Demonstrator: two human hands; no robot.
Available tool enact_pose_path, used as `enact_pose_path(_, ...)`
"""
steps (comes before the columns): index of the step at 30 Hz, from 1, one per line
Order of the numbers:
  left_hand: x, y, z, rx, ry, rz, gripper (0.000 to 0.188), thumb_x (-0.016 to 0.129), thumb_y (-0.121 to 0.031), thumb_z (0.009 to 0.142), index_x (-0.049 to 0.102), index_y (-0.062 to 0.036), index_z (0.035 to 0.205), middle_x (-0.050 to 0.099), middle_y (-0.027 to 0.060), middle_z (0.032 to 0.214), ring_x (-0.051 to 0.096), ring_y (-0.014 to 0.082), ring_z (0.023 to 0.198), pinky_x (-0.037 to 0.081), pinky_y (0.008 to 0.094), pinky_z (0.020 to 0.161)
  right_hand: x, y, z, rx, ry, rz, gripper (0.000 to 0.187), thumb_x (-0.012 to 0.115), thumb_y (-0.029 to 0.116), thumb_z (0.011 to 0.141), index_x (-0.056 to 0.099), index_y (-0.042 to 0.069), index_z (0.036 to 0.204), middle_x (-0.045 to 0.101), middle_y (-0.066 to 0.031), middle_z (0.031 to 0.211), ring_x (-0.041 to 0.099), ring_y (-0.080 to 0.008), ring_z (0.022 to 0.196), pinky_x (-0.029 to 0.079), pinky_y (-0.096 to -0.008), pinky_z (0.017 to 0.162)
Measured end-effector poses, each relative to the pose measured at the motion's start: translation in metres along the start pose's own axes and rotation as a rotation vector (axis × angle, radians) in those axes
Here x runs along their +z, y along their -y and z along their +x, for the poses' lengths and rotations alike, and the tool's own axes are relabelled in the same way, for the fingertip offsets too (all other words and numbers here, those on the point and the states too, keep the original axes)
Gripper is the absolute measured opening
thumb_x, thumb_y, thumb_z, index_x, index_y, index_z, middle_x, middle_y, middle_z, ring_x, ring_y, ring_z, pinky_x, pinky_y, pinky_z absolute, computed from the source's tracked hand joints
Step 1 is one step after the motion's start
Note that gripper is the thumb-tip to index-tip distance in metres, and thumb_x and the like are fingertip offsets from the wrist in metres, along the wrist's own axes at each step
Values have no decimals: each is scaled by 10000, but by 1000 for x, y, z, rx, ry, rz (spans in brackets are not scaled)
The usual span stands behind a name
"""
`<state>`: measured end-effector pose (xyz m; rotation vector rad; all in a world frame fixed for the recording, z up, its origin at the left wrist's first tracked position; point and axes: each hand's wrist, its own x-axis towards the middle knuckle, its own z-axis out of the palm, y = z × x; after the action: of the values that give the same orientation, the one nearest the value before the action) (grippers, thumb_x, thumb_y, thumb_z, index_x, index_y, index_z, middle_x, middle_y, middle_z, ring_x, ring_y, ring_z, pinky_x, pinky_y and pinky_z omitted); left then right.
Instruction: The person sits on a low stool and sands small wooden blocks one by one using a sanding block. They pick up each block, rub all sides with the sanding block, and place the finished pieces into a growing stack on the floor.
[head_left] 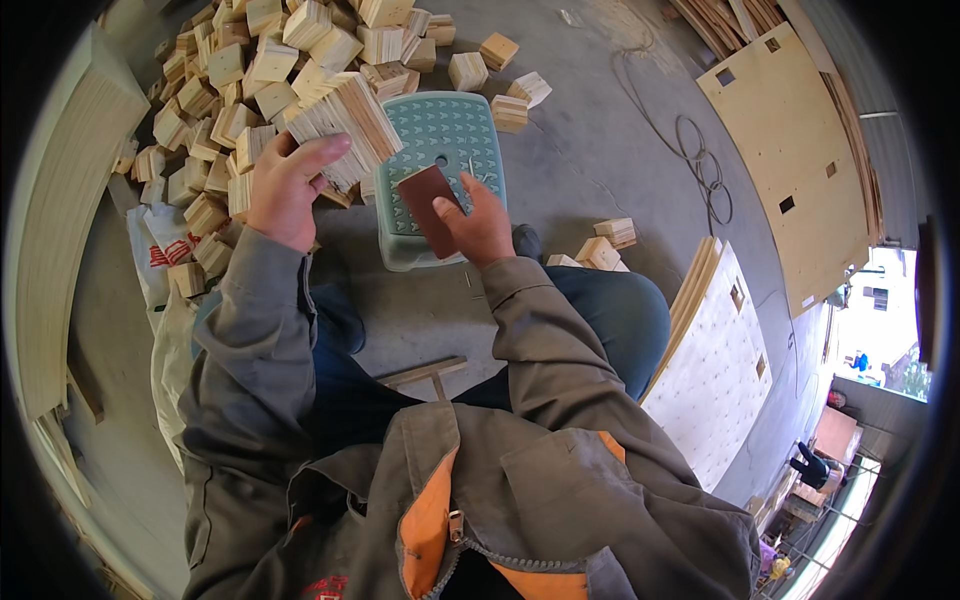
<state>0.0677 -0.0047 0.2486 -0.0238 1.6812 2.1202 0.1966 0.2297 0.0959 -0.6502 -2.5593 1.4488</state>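
The left hand (285,190) is gripping a stack of thin pale wooden squares (345,130), thumb curled over its face, holding it above the left edge of the teal perforated plastic stool (450,130). The right hand (480,225) is pinching a flat reddish-brown rectangular piece (425,205) over the stool's near edge. A heap of pale wooden blocks (240,70) is lying on the concrete floor (590,150) beyond.

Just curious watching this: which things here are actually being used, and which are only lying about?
In use:
left hand holding a stack of wood blocks
right hand holding a brown sheet
green stool

Lying about:
block pile
plywood boards
cable
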Motion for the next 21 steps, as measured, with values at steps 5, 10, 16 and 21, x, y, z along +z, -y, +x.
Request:
enact_pose_path(5, 10, 7, 1, -27, 92, 21, 422, 841, -207, 823, 739, -85, 1214, 735, -40, 1030, 599, 41, 857, 399, 241, 723, -22, 43, -6, 170, 139, 712, 965, 814, 412, 954, 337, -40, 1660, 451, -291, 1651, 520, -357, 1474, 446, -434, 1189)
enact_pose_path(10, 30, 21, 4, -90, 284, 83, 456, 833, -161, 825, 721, -40, 1250, 744, 6, 1058, 642, 73, 878, 461, 256, 736, -58, 68, -21, 1, 291, 778, 1112, 840, 426, 931, 196, -31, 1714, 372, -279, 1695, 448, -340, 1524, 427, -454, 1208)
enact_pose_path(16, 56, 36, -1, -109, 450, -20, 540, 805, -127, 863, 657, 29, 1358, 750, 100, 1220, 720, 210, 1111, 549, 365, 1016, -76, 71, -28, -5, 256, 759, 1181, 951, 240, 805, 232, -79, 1687, 437, -260, 1652, 558, -342, 1414, 491, -440, 1158)
enact_pose_path(21, 71, 44, 2, -126, 512, -47, 615, 818, -135, 870, 603, 36, 1419, 719, 125, 1302, 709, 229, 1165, 548, 391, 1053, -86, 64, -27, -82, 242, 757, 1155, 947, 225, 796, 266, -91, 1674, 494, -257, 1617, 560, -328, 1414, 493, -421, 1150)
